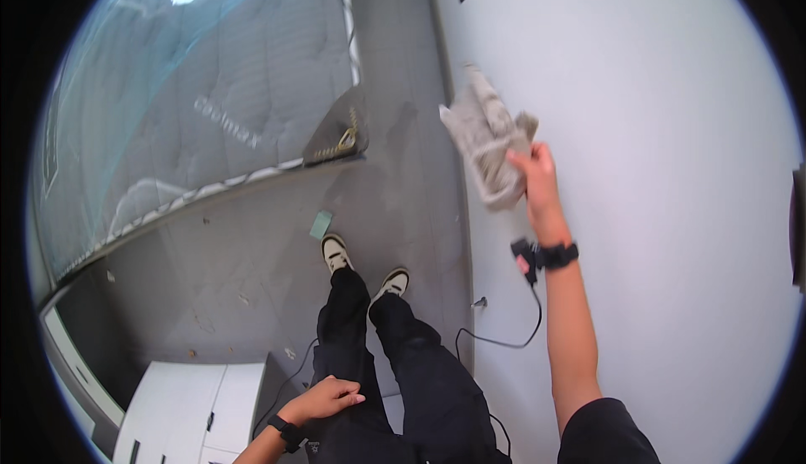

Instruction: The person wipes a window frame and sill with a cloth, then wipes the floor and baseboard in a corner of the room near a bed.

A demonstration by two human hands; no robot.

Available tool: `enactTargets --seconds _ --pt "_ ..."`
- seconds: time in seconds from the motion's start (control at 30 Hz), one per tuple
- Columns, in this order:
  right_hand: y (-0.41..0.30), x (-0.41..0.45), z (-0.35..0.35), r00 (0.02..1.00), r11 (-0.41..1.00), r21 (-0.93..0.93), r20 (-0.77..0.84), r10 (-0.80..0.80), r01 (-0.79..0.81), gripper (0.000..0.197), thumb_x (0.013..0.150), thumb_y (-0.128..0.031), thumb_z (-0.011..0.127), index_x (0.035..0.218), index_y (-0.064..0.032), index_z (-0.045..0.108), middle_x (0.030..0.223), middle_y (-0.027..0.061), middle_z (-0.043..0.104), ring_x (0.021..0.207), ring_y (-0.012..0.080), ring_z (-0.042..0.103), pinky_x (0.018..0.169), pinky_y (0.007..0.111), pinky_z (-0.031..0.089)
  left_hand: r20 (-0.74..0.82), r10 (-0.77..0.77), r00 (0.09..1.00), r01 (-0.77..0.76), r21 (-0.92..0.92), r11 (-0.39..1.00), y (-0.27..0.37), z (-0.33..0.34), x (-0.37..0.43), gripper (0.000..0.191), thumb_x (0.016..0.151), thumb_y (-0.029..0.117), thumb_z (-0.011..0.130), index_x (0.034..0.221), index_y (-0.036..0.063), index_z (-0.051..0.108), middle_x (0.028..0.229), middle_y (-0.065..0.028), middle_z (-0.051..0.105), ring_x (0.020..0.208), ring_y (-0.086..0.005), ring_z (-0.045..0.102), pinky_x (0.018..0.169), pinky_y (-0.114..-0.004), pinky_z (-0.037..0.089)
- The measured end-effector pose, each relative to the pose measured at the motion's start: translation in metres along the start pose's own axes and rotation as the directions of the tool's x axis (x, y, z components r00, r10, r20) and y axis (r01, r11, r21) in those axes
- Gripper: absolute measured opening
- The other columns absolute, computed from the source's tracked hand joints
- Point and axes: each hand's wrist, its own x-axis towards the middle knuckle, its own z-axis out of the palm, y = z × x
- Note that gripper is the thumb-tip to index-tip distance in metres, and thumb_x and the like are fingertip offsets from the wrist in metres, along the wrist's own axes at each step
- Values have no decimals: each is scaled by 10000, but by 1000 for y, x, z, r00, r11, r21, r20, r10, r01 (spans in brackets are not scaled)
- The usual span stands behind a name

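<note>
My right hand (pixel 540 180) grips a bunched grey-beige cloth (pixel 488 143), thumb on top, with its loose end spreading away from me. Behind the cloth rises a white wall (pixel 642 180); whether the cloth touches it I cannot tell. Over my thigh hangs my left hand (pixel 332 396), its fingers curled and nothing seen in them. Each wrist wears a black strap, and a cable runs down from the right one.
A mattress (pixel 252 73) partly under clear plastic lies at the far left. Near my shoe (pixel 337 253) is a pale green card-like piece (pixel 321 224) on the grey floor (pixel 252 275). A white cabinet (pixel 182 401) stands at lower left; a doorstop (pixel 480 303) juts from the wall's foot.
</note>
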Motion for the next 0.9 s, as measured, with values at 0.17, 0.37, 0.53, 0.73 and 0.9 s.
enactTargets --seconds 0.17,0.37,0.53,0.73,0.9 --pt "-51 -34 -28 993 788 -614 -63 -104 44 179 736 55 647 800 -20 498 714 37 491 701 101 422 595 271 351 -50 -53 997 71 508 858 78 -119 40 370 986 393 540 864 51 608 861 -171 655 870 -395 642 714 -498 495" --pt "-78 52 -16 848 561 -711 96 -521 425 130 724 130 512 790 18 516 666 100 456 565 196 401 542 333 354 -638 281 717 266 622 736 173 -314 106 160 875 155 641 805 26 577 775 -177 609 791 -408 598 684 -481 467" --pt "-98 160 40 943 755 -594 17 -333 278 146 744 115 523 795 -22 525 621 78 385 554 150 357 522 302 318 -840 283 462 353 467 811 231 -441 168 230 797 116 743 919 48 561 872 -107 590 845 -328 583 740 -437 467" --pt "-159 312 154 912 791 -456 235 -335 408 125 763 73 564 814 -35 526 613 77 395 540 188 393 525 322 344 -944 74 320 675 282 682 240 -542 217 765 478 268 973 1064 106 509 1100 -79 507 1088 -329 495 825 -472 421" --pt "-149 466 218 725 194 -744 499 -475 639 522 779 -14 655 1292 -78 582 1301 126 557 1205 340 534 972 422 492 -921 28 389 605 278 746 233 -554 226 821 356 247 991 986 88 489 1028 -91 493 1011 -332 495 833 -431 408"
